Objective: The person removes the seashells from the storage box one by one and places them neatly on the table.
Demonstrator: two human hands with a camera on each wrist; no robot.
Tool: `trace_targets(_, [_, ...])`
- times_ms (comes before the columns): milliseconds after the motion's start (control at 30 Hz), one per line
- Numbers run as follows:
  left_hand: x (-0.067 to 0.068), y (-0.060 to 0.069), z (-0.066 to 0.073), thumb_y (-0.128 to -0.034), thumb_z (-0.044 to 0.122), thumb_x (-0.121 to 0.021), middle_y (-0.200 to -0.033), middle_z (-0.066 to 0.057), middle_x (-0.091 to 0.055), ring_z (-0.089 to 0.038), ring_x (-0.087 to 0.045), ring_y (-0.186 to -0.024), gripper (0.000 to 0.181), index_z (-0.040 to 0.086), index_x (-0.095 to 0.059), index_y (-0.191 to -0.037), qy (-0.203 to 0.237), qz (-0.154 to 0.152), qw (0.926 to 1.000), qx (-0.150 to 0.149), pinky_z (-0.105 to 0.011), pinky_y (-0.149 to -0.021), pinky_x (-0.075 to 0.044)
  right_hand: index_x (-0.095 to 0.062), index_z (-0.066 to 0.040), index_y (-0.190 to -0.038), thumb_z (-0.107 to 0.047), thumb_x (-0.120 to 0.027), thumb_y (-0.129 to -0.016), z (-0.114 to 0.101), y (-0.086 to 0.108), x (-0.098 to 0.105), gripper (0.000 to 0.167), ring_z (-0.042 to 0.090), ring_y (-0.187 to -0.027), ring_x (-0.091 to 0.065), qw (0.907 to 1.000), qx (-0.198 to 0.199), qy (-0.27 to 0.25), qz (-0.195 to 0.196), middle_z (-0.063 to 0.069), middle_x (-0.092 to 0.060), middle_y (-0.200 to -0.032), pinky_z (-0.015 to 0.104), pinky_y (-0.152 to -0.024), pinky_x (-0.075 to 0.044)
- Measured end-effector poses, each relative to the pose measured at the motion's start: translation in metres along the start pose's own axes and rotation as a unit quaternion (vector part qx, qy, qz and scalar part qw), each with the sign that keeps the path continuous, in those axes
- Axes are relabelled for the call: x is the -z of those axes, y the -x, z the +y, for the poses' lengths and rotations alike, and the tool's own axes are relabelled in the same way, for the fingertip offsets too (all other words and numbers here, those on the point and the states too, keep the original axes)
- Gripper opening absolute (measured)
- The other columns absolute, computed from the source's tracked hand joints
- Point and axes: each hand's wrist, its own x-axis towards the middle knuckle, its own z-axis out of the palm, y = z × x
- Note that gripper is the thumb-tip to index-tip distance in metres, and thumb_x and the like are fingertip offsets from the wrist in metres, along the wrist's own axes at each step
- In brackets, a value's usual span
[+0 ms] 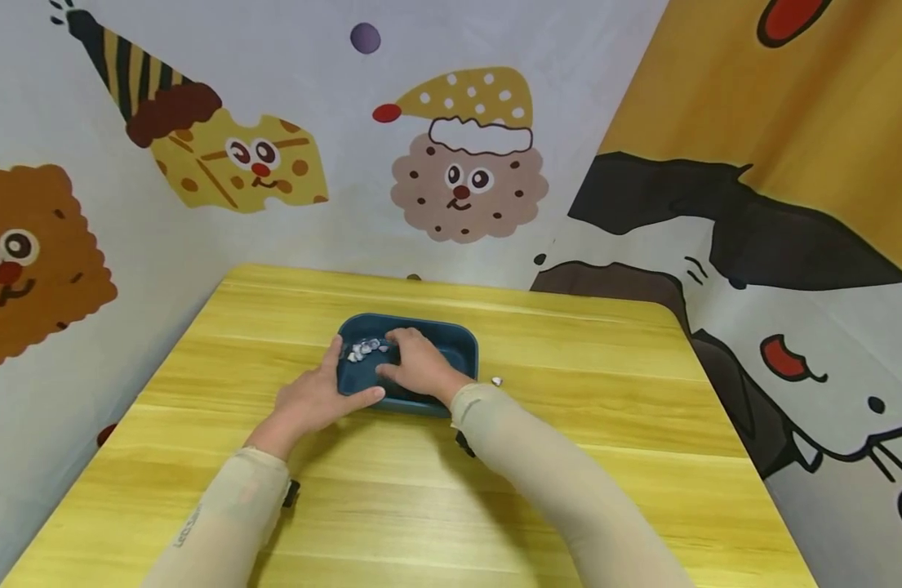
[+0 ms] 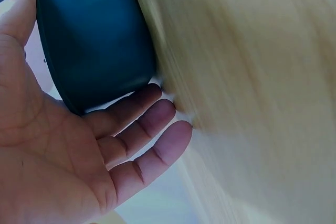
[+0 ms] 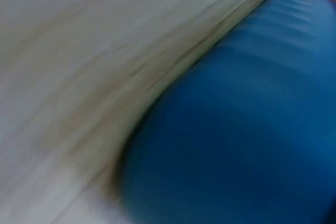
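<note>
- Blue tray lies crosswise near the middle of the wooden table, between both hands.
- Left hand is at the tray's left end, thumb along the near side; its fingers are extended and rest against the tray without clenching.
- Small pale pieces lie clustered inside the tray, toward its left side.
- Right hand reaches in over the right part of the tray, grip released: thumb and forefinger are spread apart, the forefinger near the cluster; its other fingers are hidden.
- Single pale piece lies on the table, just beside the tray's right end.
</note>
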Motion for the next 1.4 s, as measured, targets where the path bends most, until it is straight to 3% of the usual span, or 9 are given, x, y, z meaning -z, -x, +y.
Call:
trace_targets(167, [0.001,-0.002,0.000,-0.0834,0.095,-0.053,-0.142,-0.034,-0.064,-0.034,-0.071,-0.097,0.136,0.018,0.016,-0.172,0.003,0.000,1.0000,0.002,-0.038,-0.064,-0.047,-0.039,-0.016,-0.166,-0.040,-0.070,-0.105,-0.011,-0.011,-0.002,0.073,0.028,-0.152,-0.050,0.9996,0.009,0.023,0.012,0.008,-0.040,-0.172,0.047,-0.119,-0.047])
trace_targets(333, [0.000,-0.001,0.000,-0.0822,0.096,-0.054,-0.134,-0.031,-0.068,-0.032,-0.071,-0.091,0.138,0.018,0.016,-0.172,0.009,-0.005,0.9999,0.006,-0.038,-0.063,-0.047,-0.042,-0.013,-0.164,-0.039,-0.069,-0.105,-0.014,-0.019,-0.010,0.070,0.027,-0.150,-0.052,0.9973,0.012,0.069,-0.022,0.008,-0.048,-0.167,0.045,-0.121,-0.046])
trace_targets(567, [-0.001,0.000,0.001,-0.0834,0.095,-0.053,-0.142,-0.032,-0.065,-0.036,-0.072,-0.102,0.136,0.019,0.017,-0.172,0.011,-0.002,0.9999,0.005,-0.041,-0.068,-0.050,-0.045,-0.016,-0.163,-0.042,-0.067,-0.106,-0.013,-0.023,-0.016,0.067,0.026,-0.151,-0.051,0.9925,0.012,0.115,-0.041,0.007,-0.049,-0.167,0.044,-0.122,-0.045])
trace_targets(700, [-0.001,0.000,0.000,-0.0827,0.096,-0.053,-0.139,-0.030,-0.067,-0.034,-0.072,-0.099,0.137,0.019,0.016,-0.172,0.012,0.000,0.9999,0.006,-0.040,-0.068,-0.049,-0.049,-0.016,-0.160,-0.038,-0.068,-0.107,-0.014,-0.024,-0.017,0.061,0.026,-0.148,-0.055,0.9910,0.025,0.128,-0.029,0.008,-0.053,-0.163,0.043,-0.119,-0.048])
trace_targets(900, [-0.002,0.000,0.000,-0.0830,0.095,-0.054,-0.127,-0.026,-0.072,-0.028,-0.068,-0.084,0.136,0.020,0.016,-0.172,0.019,-0.001,0.9998,0.008,-0.038,-0.062,-0.045,-0.073,-0.018,-0.139,-0.026,-0.067,-0.108,-0.014,-0.026,-0.019,0.032,0.020,-0.131,-0.067,0.9874,0.043,0.152,0.010,0.002,-0.072,-0.139,0.038,-0.110,-0.055])
trace_targets(1133, [-0.002,-0.001,0.000,-0.0830,0.096,-0.053,-0.145,-0.034,-0.062,-0.036,-0.071,-0.100,0.137,0.018,0.015,-0.172,0.011,0.003,0.9999,0.007,-0.038,-0.066,-0.046,-0.078,-0.024,-0.131,-0.030,-0.068,-0.107,-0.014,-0.025,-0.020,0.026,0.023,-0.127,-0.065,0.9797,0.023,0.195,0.042,-0.001,-0.072,-0.135,0.040,-0.107,-0.056])
trace_targets(1400, [-0.001,0.001,0.001,-0.0843,0.093,-0.055,-0.144,-0.033,-0.062,-0.032,-0.069,-0.094,0.136,0.018,0.016,-0.172,0.019,-0.001,0.9998,0.009,-0.037,-0.065,-0.045,-0.079,-0.020,-0.128,-0.021,-0.062,-0.110,-0.014,-0.027,-0.019,0.025,0.020,-0.125,-0.068,0.9893,0.006,0.143,0.029,0.002,-0.075,-0.130,0.037,-0.109,-0.055])
